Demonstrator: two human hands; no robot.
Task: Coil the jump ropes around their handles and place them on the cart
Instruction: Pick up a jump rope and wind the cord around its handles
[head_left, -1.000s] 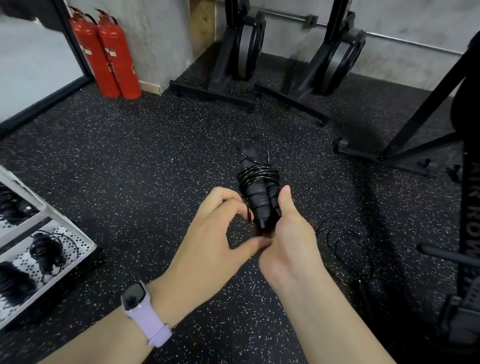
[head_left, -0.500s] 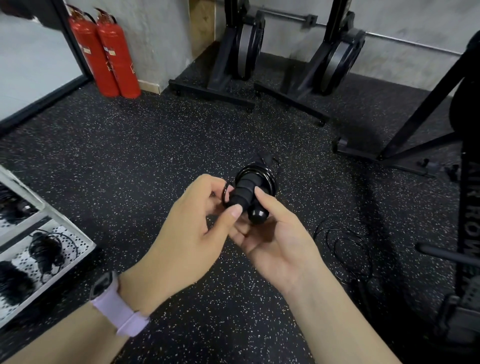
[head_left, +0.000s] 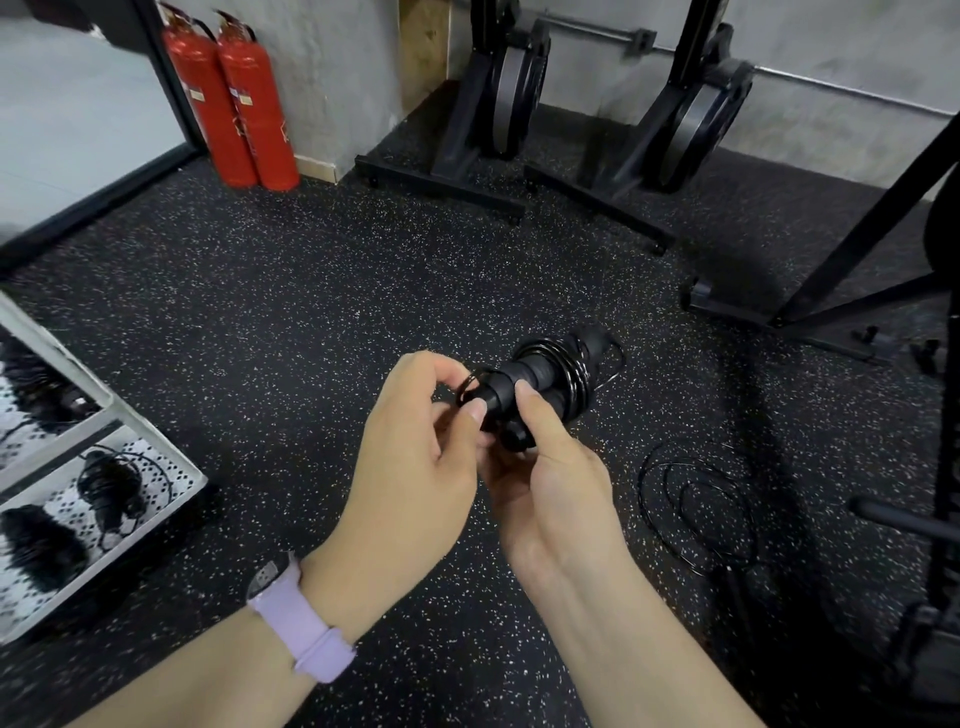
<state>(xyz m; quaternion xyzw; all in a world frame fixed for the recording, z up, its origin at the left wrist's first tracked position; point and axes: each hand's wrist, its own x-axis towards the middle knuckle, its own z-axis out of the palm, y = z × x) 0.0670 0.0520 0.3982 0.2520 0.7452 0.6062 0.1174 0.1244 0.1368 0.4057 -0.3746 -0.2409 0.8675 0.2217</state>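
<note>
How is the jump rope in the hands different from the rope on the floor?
The held jump rope is wound tight around its handles; the floor rope lies in loose, wide loops. The right hand grips the held one and the left hand pinches its end; nothing touches the floor rope. Both are black.

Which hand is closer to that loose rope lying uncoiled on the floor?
Right. The right hand, gripping the coiled jump rope, is nearer to the loose rope. The left hand is farther away, toward the cart.
</note>
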